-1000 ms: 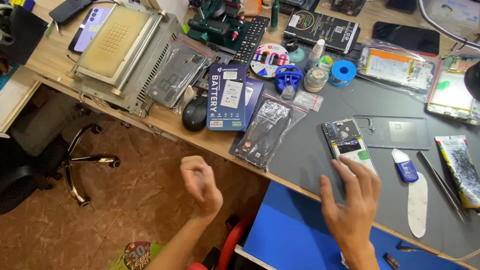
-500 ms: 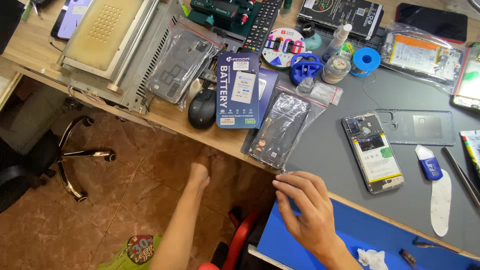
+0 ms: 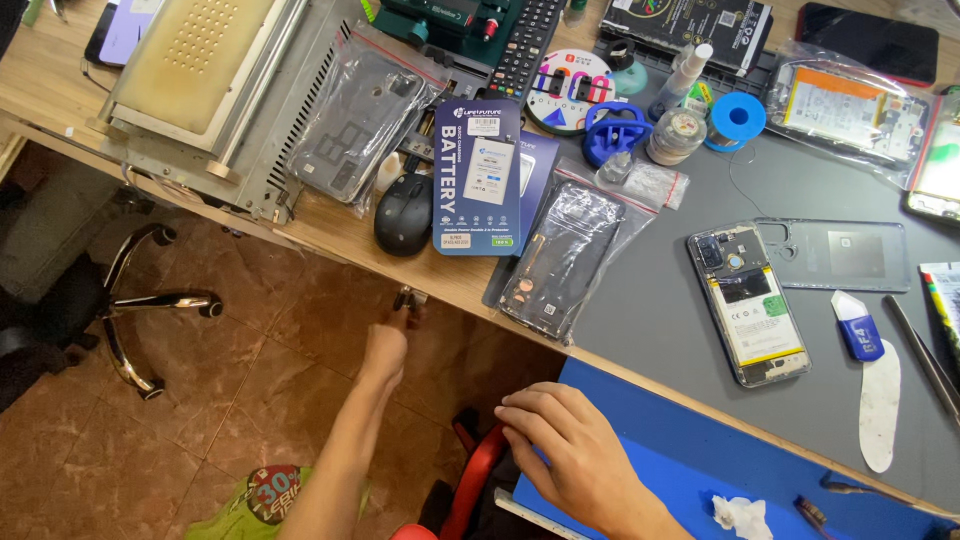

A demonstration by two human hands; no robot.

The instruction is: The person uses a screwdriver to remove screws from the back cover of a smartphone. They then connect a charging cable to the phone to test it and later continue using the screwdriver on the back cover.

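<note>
The left hand [image 3: 385, 350] pinches a small metal tool [image 3: 408, 300] in a narrow grip at its 12 o'clock, under the bench [image 3: 330, 235] edge, while the right hand [image 3: 565, 450] lies flat, fingers loosely spread, on the blue mat [image 3: 680, 450].

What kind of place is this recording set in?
Most likely a phone repair bench: an opened smartphone with its back cover off, a boxed replacement battery, and a solder spool.

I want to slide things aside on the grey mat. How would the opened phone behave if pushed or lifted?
The opened phone lies flat with its back off, so it probably slides rather than tips. Its battery and boards are exposed, so it is likely fragile to fingers. The loose back cover beside it looks thin, probably light and easily knocked.
</note>
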